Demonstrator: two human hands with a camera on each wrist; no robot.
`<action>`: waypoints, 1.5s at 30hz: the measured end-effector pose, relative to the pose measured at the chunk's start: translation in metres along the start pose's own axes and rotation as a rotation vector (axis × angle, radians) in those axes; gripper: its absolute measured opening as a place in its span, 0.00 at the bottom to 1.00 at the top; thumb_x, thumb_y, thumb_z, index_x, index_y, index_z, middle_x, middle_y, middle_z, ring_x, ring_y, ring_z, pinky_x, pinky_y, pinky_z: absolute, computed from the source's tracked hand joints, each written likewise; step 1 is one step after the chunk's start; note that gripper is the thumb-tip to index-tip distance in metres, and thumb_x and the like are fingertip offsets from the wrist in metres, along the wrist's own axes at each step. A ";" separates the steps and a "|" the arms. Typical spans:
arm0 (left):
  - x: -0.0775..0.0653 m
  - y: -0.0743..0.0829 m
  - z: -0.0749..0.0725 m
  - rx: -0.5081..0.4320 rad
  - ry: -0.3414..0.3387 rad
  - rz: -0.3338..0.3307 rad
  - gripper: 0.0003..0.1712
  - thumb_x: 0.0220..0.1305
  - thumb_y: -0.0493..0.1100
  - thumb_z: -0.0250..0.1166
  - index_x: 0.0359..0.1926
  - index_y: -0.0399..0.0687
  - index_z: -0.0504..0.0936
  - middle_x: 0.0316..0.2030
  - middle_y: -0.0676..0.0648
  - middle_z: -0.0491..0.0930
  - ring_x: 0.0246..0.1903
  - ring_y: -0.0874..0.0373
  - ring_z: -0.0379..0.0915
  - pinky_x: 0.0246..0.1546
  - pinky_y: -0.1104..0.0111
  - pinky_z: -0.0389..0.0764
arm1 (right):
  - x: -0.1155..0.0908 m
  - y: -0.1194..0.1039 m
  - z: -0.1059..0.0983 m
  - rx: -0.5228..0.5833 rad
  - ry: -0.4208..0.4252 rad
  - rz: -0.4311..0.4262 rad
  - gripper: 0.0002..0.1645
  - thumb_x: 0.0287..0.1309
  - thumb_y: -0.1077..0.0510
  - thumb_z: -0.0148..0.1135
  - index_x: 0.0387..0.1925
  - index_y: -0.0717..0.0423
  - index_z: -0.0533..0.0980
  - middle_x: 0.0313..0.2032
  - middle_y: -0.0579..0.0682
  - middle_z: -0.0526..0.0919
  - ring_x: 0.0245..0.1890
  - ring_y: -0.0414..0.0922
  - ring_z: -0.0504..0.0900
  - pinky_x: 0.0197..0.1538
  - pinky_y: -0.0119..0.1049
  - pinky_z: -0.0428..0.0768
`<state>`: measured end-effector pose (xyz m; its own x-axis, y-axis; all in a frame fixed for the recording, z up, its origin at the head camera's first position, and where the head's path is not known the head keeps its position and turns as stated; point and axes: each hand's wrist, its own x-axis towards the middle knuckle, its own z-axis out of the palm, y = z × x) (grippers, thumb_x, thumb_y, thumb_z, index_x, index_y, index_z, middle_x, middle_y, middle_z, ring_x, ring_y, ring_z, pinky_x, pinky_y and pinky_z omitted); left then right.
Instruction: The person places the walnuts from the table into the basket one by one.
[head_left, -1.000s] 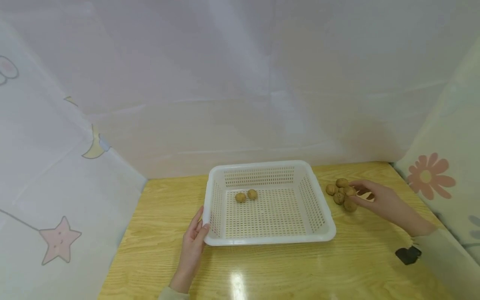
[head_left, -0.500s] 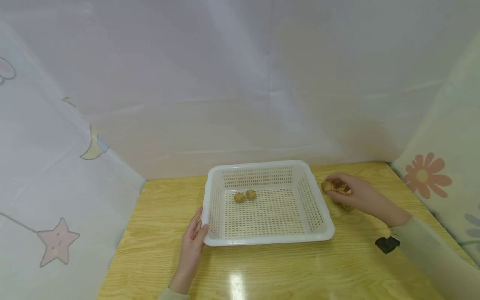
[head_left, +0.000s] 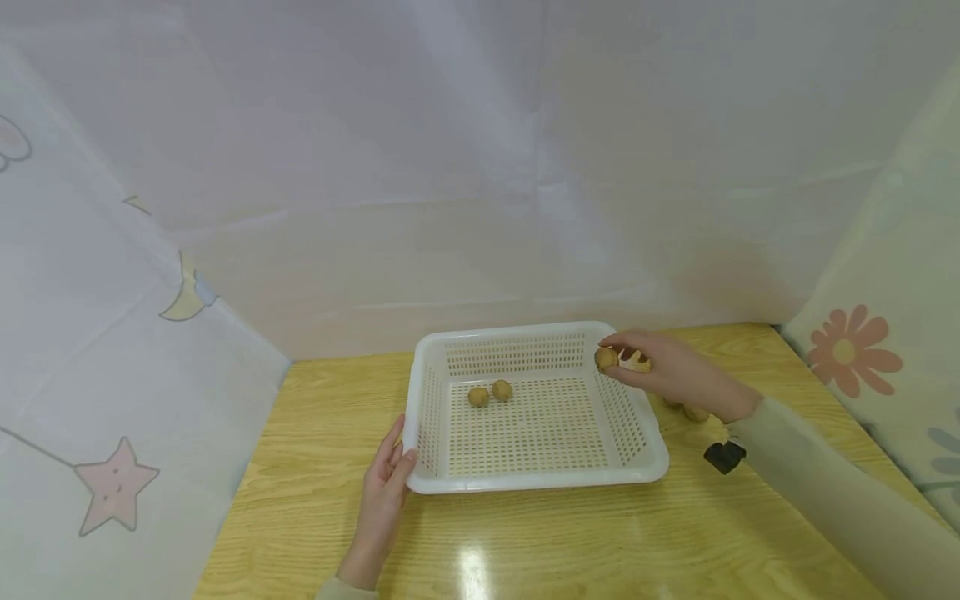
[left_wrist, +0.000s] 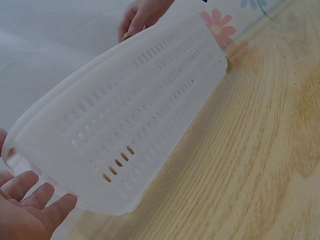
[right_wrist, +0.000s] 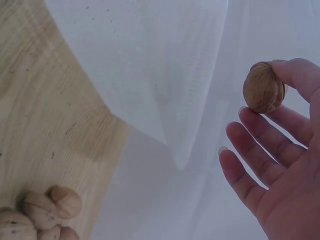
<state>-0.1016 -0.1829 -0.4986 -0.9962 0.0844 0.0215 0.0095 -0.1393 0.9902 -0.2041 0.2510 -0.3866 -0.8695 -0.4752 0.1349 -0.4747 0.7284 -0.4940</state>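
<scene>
A walnut is pinched between the thumb and fingers of my right hand, above the right rim of a white plastic basket. Two walnuts lie on the basket's perforated floor, towards its left side. My left hand holds the basket's left rim, thumb on top; in the left wrist view its fingers reach beneath the edge. More walnuts sit in a pile on the table to the right, partly hidden behind my right hand and wrist in the head view.
The basket stands on a wood-grain table. Pale fabric walls rise behind and on both sides, meeting the table's back edge. A black object hangs at my right wrist.
My right hand has picked a walnut from the pile and carried it left, from the table to over the basket's right rim. The left hand stays on the basket.
</scene>
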 end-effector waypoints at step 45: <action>-0.001 0.000 0.000 0.019 0.008 -0.018 0.37 0.83 0.44 0.52 0.84 0.46 0.48 0.78 0.38 0.58 0.73 0.36 0.61 0.66 0.58 0.76 | 0.115 -0.021 0.106 0.078 -0.365 0.044 0.21 0.65 0.61 0.67 0.59 0.57 0.80 0.46 0.51 0.85 0.43 0.45 0.81 0.43 0.39 0.82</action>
<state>-0.1008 -0.1832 -0.4983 -0.9969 0.0786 0.0024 -0.0069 -0.1187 0.9929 -0.2797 0.1292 -0.4520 -0.7760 -0.5995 -0.1958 -0.4142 0.7186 -0.5586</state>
